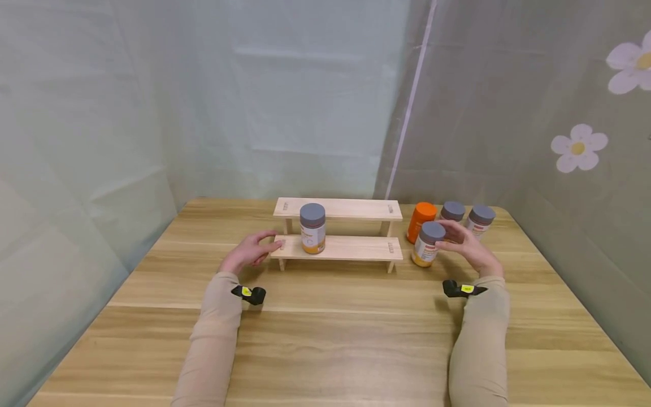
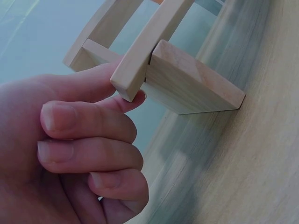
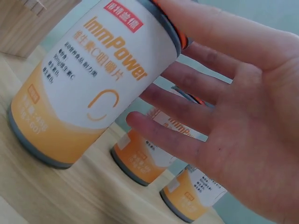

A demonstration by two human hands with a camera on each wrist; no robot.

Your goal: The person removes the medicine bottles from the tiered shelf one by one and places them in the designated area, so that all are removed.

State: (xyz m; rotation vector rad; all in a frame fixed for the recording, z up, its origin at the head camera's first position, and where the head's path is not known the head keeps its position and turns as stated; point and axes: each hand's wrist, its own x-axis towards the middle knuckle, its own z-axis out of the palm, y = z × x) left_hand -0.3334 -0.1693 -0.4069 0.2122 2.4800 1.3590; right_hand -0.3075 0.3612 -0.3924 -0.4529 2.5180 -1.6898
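A two-step wooden shelf (image 1: 351, 249) stands on the table. My left hand (image 1: 252, 249) pinches the left end of its lower board (image 2: 135, 70) between thumb and index finger, the other fingers curled beneath. On that lower step stands a vitamin C bottle with a grey cap (image 1: 312, 229). To the right of the shelf, my right hand (image 1: 468, 246) grips another grey-capped vitamin C bottle (image 3: 88, 84) by its cap, thumb on one side and fingers behind. Whether this bottle's base touches the table I cannot tell.
An orange bottle (image 1: 421, 221) stands just behind the held one. Two more grey-capped bottles, one (image 1: 452, 211) partly hidden and another (image 1: 480, 220), stand by the right hand at the table's back right. A curtain (image 1: 305, 113) hangs behind the wooden table (image 1: 346, 350).
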